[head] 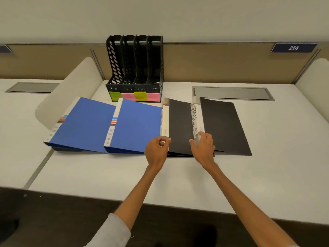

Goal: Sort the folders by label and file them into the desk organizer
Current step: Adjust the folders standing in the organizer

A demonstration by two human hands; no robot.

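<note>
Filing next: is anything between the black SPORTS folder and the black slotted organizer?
Nothing visible does: the right hand grips the black SPORTS folder, and slots of the black slotted organizer look empty.

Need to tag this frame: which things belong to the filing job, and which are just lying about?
Job: left blue folder, right blue folder, plain-spined black folder pinched by the left hand, SPORTS black folder gripped by the right hand, black desk organizer with sticky labels.
Lying about: metal cable hatch, 214 number plate, desk divider.
</note>
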